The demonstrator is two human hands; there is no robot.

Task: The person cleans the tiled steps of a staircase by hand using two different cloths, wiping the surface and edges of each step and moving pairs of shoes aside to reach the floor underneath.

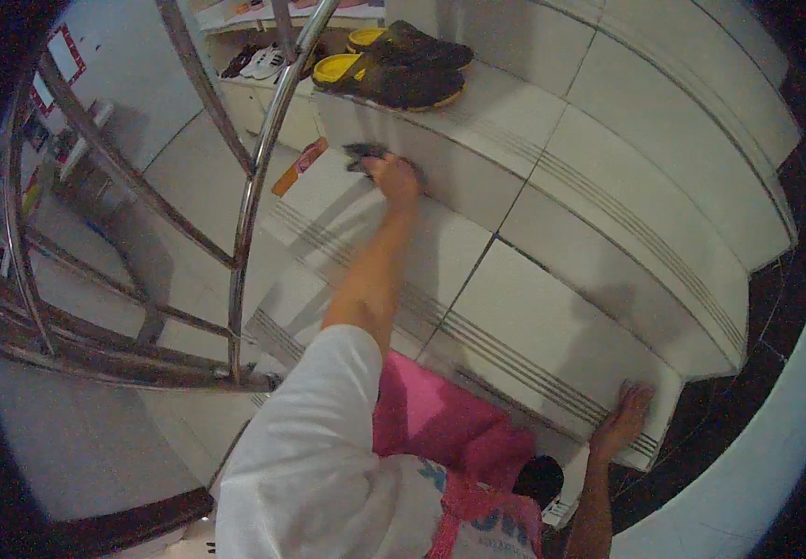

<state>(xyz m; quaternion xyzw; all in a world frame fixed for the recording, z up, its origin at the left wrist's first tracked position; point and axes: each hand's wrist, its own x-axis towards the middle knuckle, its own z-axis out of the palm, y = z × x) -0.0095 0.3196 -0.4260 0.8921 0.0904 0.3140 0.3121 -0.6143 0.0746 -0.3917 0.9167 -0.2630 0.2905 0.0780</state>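
Note:
White tiled stair steps with grooved edges fill the middle of the head view. My left hand reaches up the step at the upper middle and holds a dark, crumpled thing, likely a cloth, against the tread near the riser. At the lower right, my right hand rests on the outer end of the same step and appears to hold nothing. An orange-brown patterned strip lies on the step left of the dark thing. A pair of black clogs with yellow insides sits on the step above.
A metal railing runs along the left. Behind it, at the top, white shoes stand on a shelf. More steps rise at the upper right, bordered by a dark gap. My knees in pink cloth are close to the steps.

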